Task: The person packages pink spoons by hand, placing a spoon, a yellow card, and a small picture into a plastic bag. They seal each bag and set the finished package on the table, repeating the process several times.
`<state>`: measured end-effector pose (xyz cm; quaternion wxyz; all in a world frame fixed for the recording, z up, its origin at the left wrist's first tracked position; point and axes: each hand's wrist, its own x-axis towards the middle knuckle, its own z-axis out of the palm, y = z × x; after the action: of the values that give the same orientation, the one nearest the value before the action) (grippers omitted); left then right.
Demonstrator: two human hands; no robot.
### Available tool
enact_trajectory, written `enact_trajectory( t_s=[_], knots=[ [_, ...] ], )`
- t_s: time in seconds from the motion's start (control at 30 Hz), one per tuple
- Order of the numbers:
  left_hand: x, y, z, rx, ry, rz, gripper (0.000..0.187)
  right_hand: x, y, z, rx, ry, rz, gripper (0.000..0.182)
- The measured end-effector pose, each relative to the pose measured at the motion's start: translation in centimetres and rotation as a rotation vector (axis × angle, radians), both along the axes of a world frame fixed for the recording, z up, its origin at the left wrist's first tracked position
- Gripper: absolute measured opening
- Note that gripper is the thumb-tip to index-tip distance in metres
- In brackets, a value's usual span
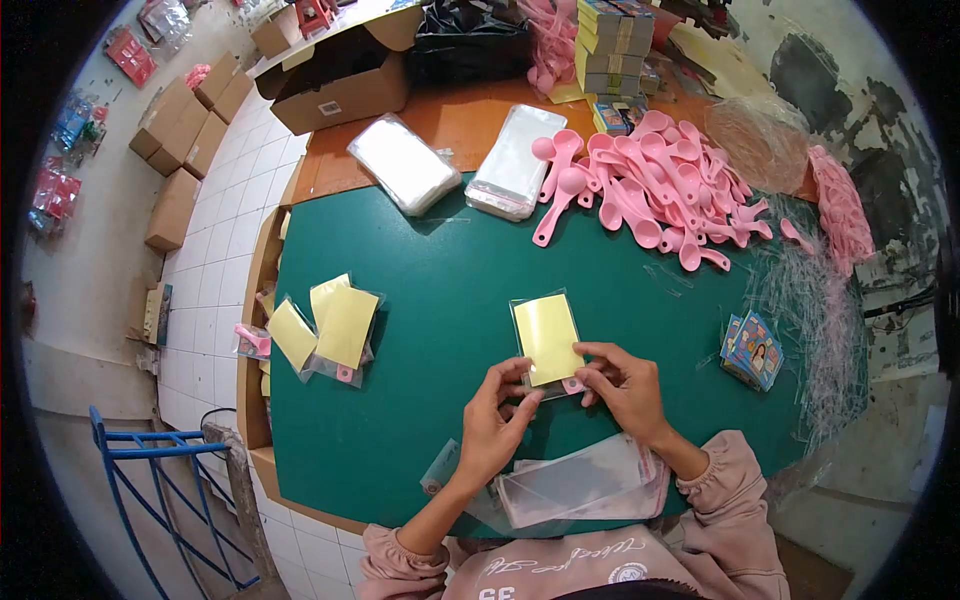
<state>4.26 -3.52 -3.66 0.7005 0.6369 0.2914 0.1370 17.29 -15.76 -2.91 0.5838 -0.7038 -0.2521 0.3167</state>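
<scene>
Both hands are at a clear bag with a yellow card (548, 335) inside, at the middle of the green table. My left hand (497, 415) pinches the bag's lower left corner. At the lower right corner, my right hand (625, 390) has its thumb and index finger closed on the bag, beside a bit of pink plastic (573, 385). Just below my hands lies a stack of clear empty bags (575, 485). Several packed bags with yellow cards (347, 328) lie at the left.
Pink spoons (665, 180) are piled at the back right. Two stacks of clear bags (405, 165) lie near the back edge, by a cardboard box (340, 95). Picture cards (752, 352) and plastic strips (810, 330) are on the right. A blue metal frame (160, 452) stands left.
</scene>
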Motion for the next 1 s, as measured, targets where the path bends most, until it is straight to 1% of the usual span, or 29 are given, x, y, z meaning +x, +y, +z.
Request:
enact_trajectory(
  t_s=[0.03,0.1,0.13,0.2,0.27,0.3,0.37,0.4,0.43,0.47,0.53,0.57,0.63,0.67,0.7,0.77,0.83,0.87,0.9,0.93,0.97,1.0],
  knots=[
    [-0.1,0.0,-0.1,0.001,-0.002,-0.001,0.033,0.0,0.0,0.0,0.001,-0.002,-0.001,0.022],
    [-0.2,0.4,-0.3,0.070,0.028,-0.040,0.044,0.2,0.3,0.3,-0.052,-0.005,0.036,0.020],
    [-0.4,0.8,-0.2,0.076,0.021,-0.036,0.044,0.6,0.5,0.6,-0.046,-0.013,0.039,0.020],
    [-1.3,2.4,0.2,0.241,0.031,-0.009,0.045,2.0,1.5,1.5,-0.138,-0.419,0.195,0.019],
    [-2.8,4.6,1.7,0.430,0.064,0.063,0.041,4.2,3.5,0.9,-0.117,-0.820,0.238,0.022],
    [-3.7,5.8,2.2,0.595,0.094,0.097,0.038,5.4,4.9,0.3,-0.086,-0.969,0.222,0.023],
    [-5.0,7.8,3.3,0.981,0.297,0.110,0.034,8.1,8.0,-0.8,-0.052,-1.273,0.215,0.024],
    [-5.7,8.9,3.3,1.180,0.423,0.027,0.037,9.2,9.4,-1.2,-0.048,-1.429,0.225,0.024],
    [-6.4,10.1,3.3,1.375,0.556,-0.060,0.041,9.6,10.1,-1.3,-0.036,-1.428,0.228,0.024],
    [-6.7,10.9,3.6,1.378,0.565,-0.052,0.041,10.0,10.7,-1.5,-0.081,-1.513,0.235,0.021],
    [-7.1,12.6,4.0,1.228,0.796,-0.188,0.053,10.2,11.2,-1.9,-0.152,-1.656,0.239,0.013],
    [-7.7,13.6,3.6,1.231,0.797,-0.190,0.053,10.2,10.9,-2.1,-0.152,-1.654,0.236,0.013],
    [-9.5,16.7,1.3,1.274,0.735,-0.097,0.060,9.5,9.6,-1.9,-0.144,-1.644,0.276,0.009],
    [-10.6,18.6,-0.3,1.337,0.626,-0.015,0.057,9.1,8.8,-1.5,-0.154,-1.640,0.274,0.009],
    [-11.4,20.4,-1.0,1.407,0.536,0.024,0.056,8.6,7.8,-0.8,-0.161,-1.637,0.320,0.010],
    [-12.6,23.2,-1.7,1.422,0.586,0.083,0.053,8.1,6.3,-0.1,-0.172,-1.631,0.373,0.010],
    [-13.2,25.9,-2.3,1.254,0.490,0.147,0.052,8.0,5.1,0.2,-0.079,-1.562,0.344,0.012],
    [-13.4,26.6,-2.3,1.063,0.492,0.153,0.052,7.9,4.6,0.4,-0.076,-1.562,0.348,0.012],
    [-14.1,28.5,-3.6,1.102,0.503,0.139,0.054,7.6,4.2,0.5,-0.044,-1.473,0.321,0.014],
    [-14.2,29.4,-3.5,1.063,0.520,0.155,0.054,7.3,3.9,0.7,-0.012,-1.381,0.293,0.015],
    [-14.5,30.0,-3.5,1.020,0.541,0.168,0.055,6.9,3.5,0.9,-0.009,-1.372,0.302,0.015],
    [-15.6,32.1,-4.9,1.014,0.551,0.170,0.055,6.6,3.0,1.2,0.013,-1.275,0.282,0.019]
  ],
)
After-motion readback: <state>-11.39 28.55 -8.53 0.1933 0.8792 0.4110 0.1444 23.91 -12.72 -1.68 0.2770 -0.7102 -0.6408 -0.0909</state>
